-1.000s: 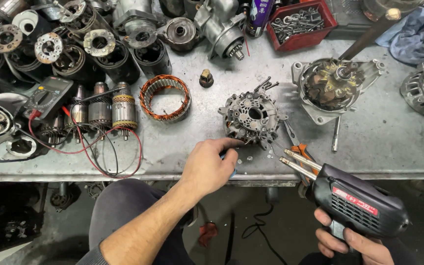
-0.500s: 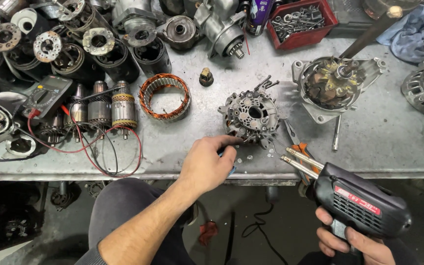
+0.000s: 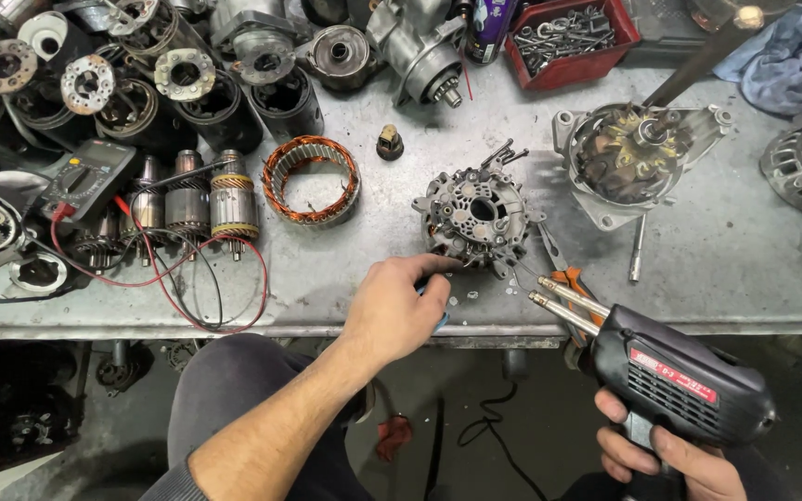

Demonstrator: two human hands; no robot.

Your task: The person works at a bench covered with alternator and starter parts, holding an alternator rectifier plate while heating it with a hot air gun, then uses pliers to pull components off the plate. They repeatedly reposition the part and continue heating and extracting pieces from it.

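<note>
Our left hand (image 3: 399, 311) rests on the front edge of the metal workbench (image 3: 744, 269), fingers curled together around a small blue-handled tool (image 3: 442, 315) that is mostly hidden under them; we cannot tell what kind of tool it is. Just beyond our fingertips, almost touching, sits the grey alternator rectifier plate (image 3: 477, 218), flat on the bench. A few small white bits lie on the bench just right of our fingertips.

Our right hand (image 3: 670, 459) hangs below the bench edge, fingers clamped on the grip of a black soldering gun (image 3: 675, 376). Its twin metal prongs point up and left toward the plate, ending near it but apart. Orange-handled pliers (image 3: 568, 278) lie between the prongs and the plate.

Left of our left fingers lie a copper stator ring (image 3: 312, 179), three armatures (image 3: 187, 199) and red and black leads (image 3: 225, 278) from a multimeter (image 3: 81, 181). Well beyond the right fingers stands an open alternator housing (image 3: 633, 158), with a red tray of hardware (image 3: 573, 37) behind.
</note>
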